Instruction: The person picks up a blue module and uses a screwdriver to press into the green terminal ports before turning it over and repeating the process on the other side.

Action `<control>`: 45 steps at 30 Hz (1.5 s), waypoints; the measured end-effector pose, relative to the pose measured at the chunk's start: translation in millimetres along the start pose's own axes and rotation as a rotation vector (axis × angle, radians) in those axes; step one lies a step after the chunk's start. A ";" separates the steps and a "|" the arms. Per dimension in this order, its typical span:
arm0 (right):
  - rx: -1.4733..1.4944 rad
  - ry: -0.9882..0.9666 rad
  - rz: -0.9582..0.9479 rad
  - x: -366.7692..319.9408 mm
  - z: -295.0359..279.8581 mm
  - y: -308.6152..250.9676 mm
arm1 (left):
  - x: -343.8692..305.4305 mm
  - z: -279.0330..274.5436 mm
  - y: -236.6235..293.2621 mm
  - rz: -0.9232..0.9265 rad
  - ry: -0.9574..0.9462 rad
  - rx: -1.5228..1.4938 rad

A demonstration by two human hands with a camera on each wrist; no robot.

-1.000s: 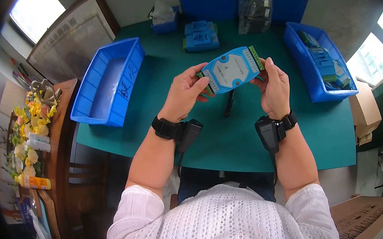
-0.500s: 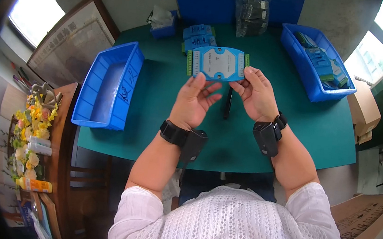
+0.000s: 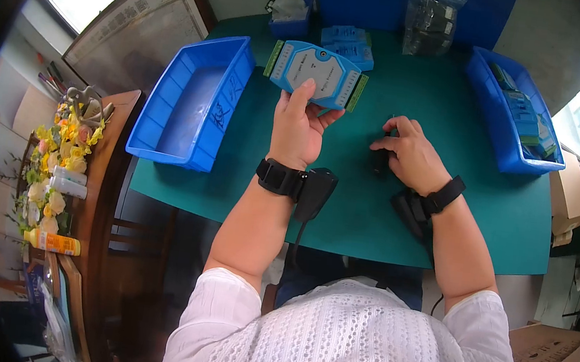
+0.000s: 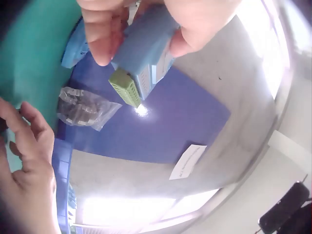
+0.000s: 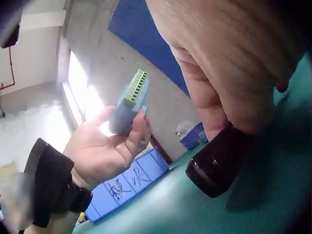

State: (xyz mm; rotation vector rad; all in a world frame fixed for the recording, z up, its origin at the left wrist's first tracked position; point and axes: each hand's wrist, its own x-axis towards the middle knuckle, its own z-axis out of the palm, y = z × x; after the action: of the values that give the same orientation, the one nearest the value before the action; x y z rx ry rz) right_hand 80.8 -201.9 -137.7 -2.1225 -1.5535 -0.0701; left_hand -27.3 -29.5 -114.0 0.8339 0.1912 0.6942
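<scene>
The left hand (image 3: 297, 128) grips a blue module (image 3: 304, 68) with green terminal strips at both ends, thumb on its pale label, raised above the table. In the left wrist view the module (image 4: 146, 48) is seen end-on between thumb and fingers. To the right, the right hand (image 3: 414, 156) is low over the table with its fingers around a black object (image 3: 380, 161). The right wrist view shows that black object (image 5: 217, 161) pinched at one end by the fingers, just above the green surface; what it is I cannot tell.
An empty-looking blue bin (image 3: 195, 99) stands on the left of the green table (image 3: 342, 223). At the right, another blue bin (image 3: 508, 152) holds several modules. Along the back are stacked blue modules (image 3: 351, 51), a tissue box (image 3: 289, 27) and a plastic bag (image 3: 431, 22) of dark items.
The right hand has let go of the module and moved down to the black object on the table. The left hand now holds the module alone, tilted differently. The head view has shifted.
</scene>
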 end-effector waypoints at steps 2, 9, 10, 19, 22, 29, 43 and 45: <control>-0.026 -0.014 -0.031 -0.8 -5.1 -0.7 | 1.3 -1.9 -0.2 -0.006 -0.004 0.006; 0.115 0.287 0.074 2.7 -31.2 2.0 | -5.7 5.8 5.5 -0.134 -0.051 -0.020; 0.220 0.412 0.130 4.0 -34.0 4.1 | -6.6 7.1 5.5 -0.146 -0.051 -0.015; 1.293 0.705 0.231 -0.3 -61.2 -4.1 | -11.4 12.0 2.3 -0.157 -0.187 0.085; 1.355 0.673 0.231 -2.5 -59.3 -12.3 | -13.9 16.3 3.3 -0.128 -0.196 0.134; 1.408 0.658 0.183 -9.0 -47.1 -26.9 | -18.4 18.5 4.2 -0.149 -0.228 0.203; 1.303 0.695 0.145 -16.6 -44.3 -18.6 | -22.8 23.4 5.5 -0.228 -0.246 0.328; 1.291 0.689 0.147 -16.2 -44.1 -20.3 | -22.5 23.4 5.5 -0.226 -0.249 0.331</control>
State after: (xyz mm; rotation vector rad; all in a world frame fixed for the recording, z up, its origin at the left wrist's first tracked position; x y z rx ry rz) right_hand 67.8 -230.3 -97.2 -0.9779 -0.6522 0.1889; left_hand -37.6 -55.7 -96.6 1.1866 0.1748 0.3447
